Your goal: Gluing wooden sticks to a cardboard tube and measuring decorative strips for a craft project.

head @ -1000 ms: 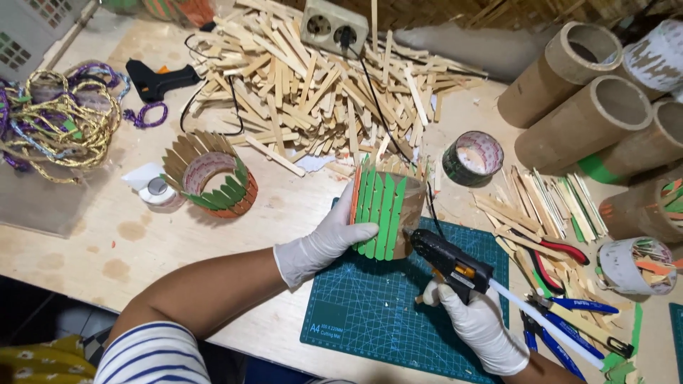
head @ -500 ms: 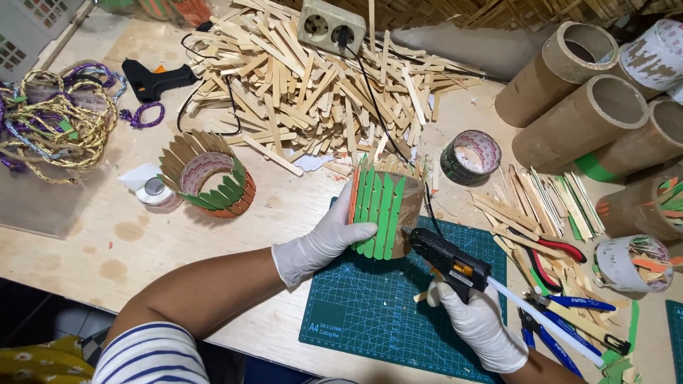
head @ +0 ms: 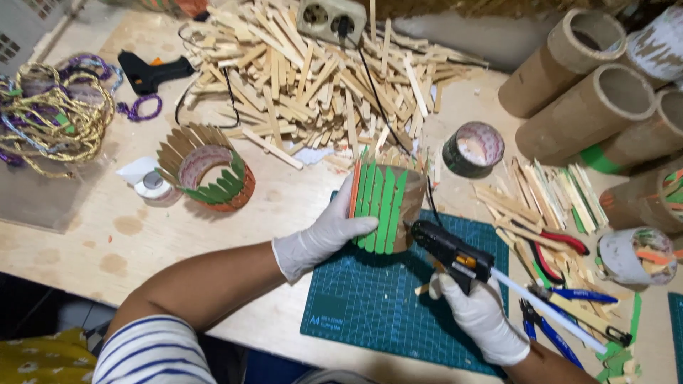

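The stick-clad tube stands on the green cutting mat, prob. light but fragile (glued sticks). The left hand wraps its side w/ curled fingers; the right hand grips a glue gun, nozzle just beside it.

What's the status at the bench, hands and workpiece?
Left hand steadies stick-clad tube on cutting mat. Right hand holds glue gun, nozzle at tube's base. Pliers and loose sticks nearby, nothing between the hands.
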